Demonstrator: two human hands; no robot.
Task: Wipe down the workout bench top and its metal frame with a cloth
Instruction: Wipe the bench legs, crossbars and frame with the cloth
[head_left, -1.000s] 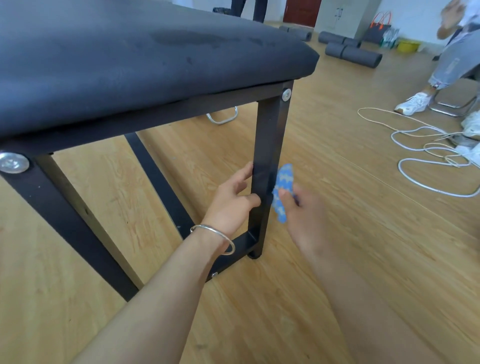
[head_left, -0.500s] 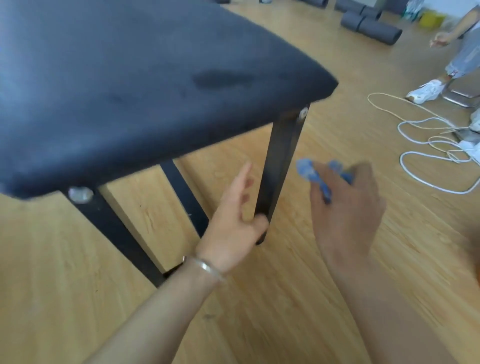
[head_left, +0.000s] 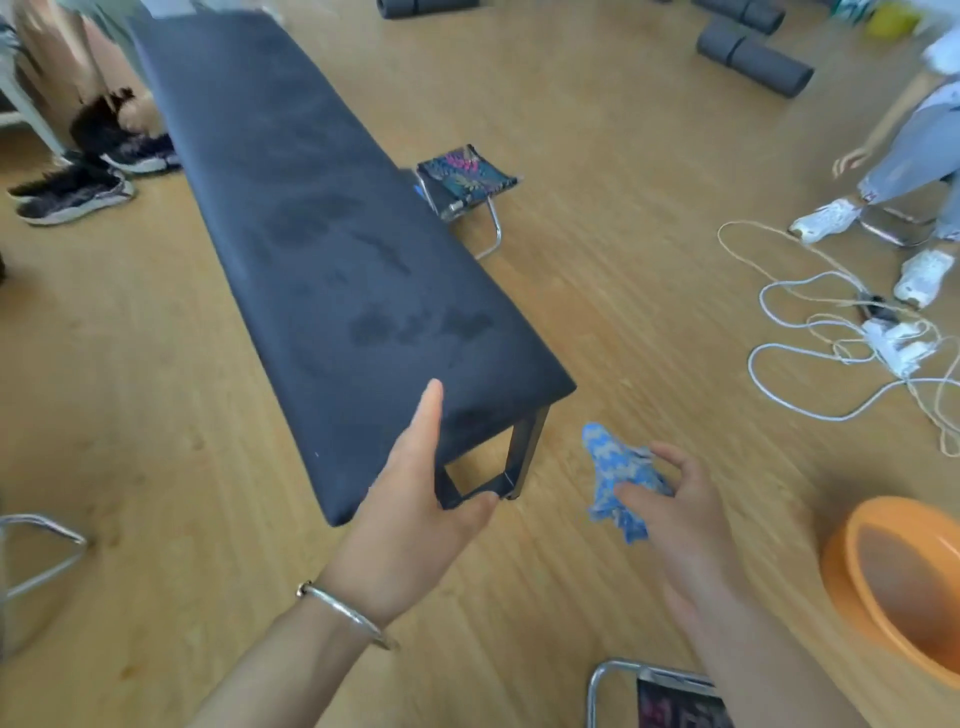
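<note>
Blue cloth (head_left: 615, 480) bunched in right hand (head_left: 675, 519) fingers (head_left: 636, 496) — beside bench (head_left: 332, 249) (untouched).

- No readable text, label, brand, number or sign shows anywhere: not on the long black padded bench top (head_left: 332, 249) or elsewhere.

Single head cam, wide-angle, looks fwd & steeply down from above bench (head_left: 332, 249) near end, close.

Bright, even daylight, soft shadows; whole shot's motion-blurred, worst at the warped wide-angle edges, wood floor (head_left: 597, 291) smeared.
</note>
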